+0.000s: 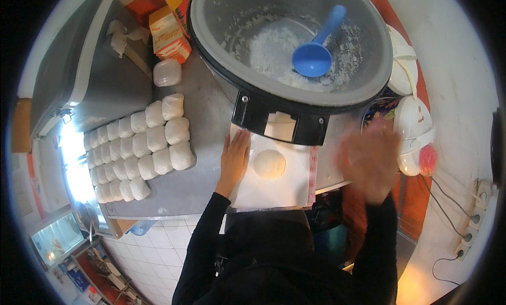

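Observation:
A flat, pale round of dough (269, 164) lies on a stack of white paper sheets (282, 196) in front of me. My left hand (235, 157) rests along the left edge of the stack, fingers stretched out and holding nothing. Raised at the right of the sheets, my right hand (370, 160) is smeared by motion, so its fingers cannot be made out. Just beyond the paper stands a large grey cooker pot (211, 39) with a black front bracket, partly over the sheets' far edge. A blue ladle (312, 60) sits in it on white, crumbly leftovers.
Rows of rounded white dough pieces (156, 139) cover the left of the metal table (208, 102). Behind them are a clear plastic tub (167, 73) and orange cartons (168, 33). White appliances (414, 123) stand at right, with cords running to wall sockets (472, 218).

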